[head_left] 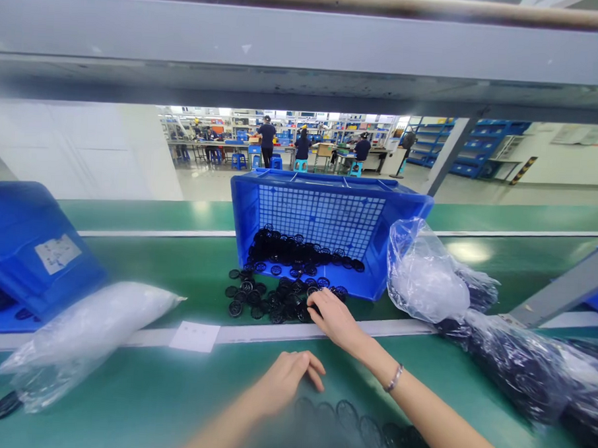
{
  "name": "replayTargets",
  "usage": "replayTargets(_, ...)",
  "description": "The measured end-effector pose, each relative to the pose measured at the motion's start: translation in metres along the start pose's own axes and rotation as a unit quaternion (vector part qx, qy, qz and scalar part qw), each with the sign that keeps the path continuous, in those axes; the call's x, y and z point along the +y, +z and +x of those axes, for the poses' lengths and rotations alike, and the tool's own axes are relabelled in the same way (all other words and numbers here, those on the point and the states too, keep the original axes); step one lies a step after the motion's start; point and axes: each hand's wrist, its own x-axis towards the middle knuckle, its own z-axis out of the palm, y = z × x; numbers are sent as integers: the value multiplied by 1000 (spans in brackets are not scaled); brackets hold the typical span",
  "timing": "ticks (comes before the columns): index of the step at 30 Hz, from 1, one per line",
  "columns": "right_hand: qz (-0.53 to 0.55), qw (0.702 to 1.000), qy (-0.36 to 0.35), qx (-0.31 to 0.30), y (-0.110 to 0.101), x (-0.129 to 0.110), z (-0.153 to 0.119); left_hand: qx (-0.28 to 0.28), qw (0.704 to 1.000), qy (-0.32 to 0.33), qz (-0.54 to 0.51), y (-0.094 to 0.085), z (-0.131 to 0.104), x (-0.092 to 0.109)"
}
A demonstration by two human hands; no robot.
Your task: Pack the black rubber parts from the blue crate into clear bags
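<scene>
Many small black round parts (276, 302) lie in a pile on the green surface, spilling from a blue crate (309, 214) tipped on its side. My right hand (335, 318) reaches to the pile's right edge, fingers curled down at the parts; what its fingertips hold is hidden. Lower and to the left, my left hand (287, 380) hovers over the green surface with bent fingers somewhat apart and nothing visible in them. Below and right of it is a row of black rings (347, 414), partly blurred.
Filled clear bags (428, 282) lie to the right beside a slanted metal post (563, 295). At left are another blue crate (35, 239), a white bag (96, 321) and a paper (195, 336). A shelf beam (307, 43) crosses overhead; people work far behind.
</scene>
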Motion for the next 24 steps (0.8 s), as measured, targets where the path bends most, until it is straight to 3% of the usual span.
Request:
replayTargets(6,38,999,3,-15,-9,-2,-26,6,1000,4,-3,0,0,3)
replayTargets(16,65,996,50,-20,28,-2,-3,11,1000,6,-13,1,0,-2)
replayTargets(22,163,982,84,-53,9,-4,-14,12,1000,5,-20,0,-1,-1)
replayTargets(24,247,959,110,-87,-1,-3,-24,14,1000,5,-27,0,-1,-1)
